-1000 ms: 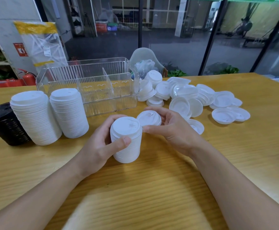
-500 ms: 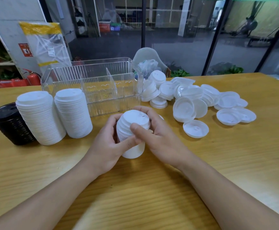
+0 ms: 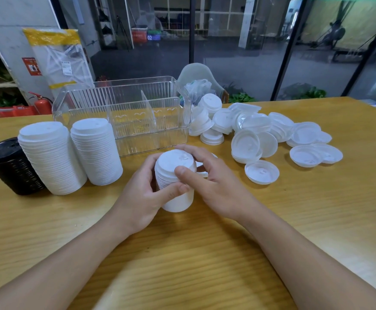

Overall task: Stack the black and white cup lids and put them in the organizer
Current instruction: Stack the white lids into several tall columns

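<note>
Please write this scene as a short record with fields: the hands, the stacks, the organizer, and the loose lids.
left hand: grips the side of the small white stack
right hand: fingers curled over the top lid of that stack
finished stacks: two tall white stacks and one black stack, standing left of the hands
organizer: clear, with dividers, behind the hands; no lids visible inside
loose lids: white, scattered to the right on the table
progress: stacking not finished

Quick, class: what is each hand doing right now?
Left hand: grips the stack of white lids.
Right hand: fingers curled round the stack's top.
</note>
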`<state>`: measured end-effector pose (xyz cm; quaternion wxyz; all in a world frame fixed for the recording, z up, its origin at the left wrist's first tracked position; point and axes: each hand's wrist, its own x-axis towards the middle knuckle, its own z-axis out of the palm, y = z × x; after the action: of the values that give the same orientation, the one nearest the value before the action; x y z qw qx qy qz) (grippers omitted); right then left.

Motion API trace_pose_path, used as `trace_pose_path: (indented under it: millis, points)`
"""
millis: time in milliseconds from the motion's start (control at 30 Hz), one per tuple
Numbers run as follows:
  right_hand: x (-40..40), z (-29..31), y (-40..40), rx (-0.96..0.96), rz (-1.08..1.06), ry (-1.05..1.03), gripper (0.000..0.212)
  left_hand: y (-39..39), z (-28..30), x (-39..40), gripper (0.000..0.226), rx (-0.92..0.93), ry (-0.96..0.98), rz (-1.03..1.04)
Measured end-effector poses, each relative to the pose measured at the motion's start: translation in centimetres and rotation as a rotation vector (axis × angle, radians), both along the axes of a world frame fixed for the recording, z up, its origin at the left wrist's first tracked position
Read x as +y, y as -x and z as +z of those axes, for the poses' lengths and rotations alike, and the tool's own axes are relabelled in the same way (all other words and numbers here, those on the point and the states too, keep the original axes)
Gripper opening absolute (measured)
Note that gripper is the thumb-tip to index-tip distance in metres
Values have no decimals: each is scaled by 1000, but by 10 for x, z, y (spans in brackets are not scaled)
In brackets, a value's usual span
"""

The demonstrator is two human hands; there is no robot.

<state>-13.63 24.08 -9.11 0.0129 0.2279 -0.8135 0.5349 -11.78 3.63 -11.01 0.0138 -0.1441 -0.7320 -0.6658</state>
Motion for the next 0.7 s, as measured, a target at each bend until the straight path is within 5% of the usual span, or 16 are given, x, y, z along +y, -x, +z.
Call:
trace_pose_path:
  millis: [133,233,467,633,700]
  points:
    - [12,3,3,-18,38,-7,62,1,-2,-4,89,14,27,-16]
    - [31,5,11,-32,-60,30,44,1,-1,-6,80,44,69,-30]
    - [34,-23,28,170,-250,-593,42,-4,3,-5,75,65,61,-37]
    - [30,-24,35,308,-314,-574,1,-5,4,-2,60,75,53,-3]
    - [31,-24,35,307,-325,-555,6,-4,3,-2,60,74,50,-5]
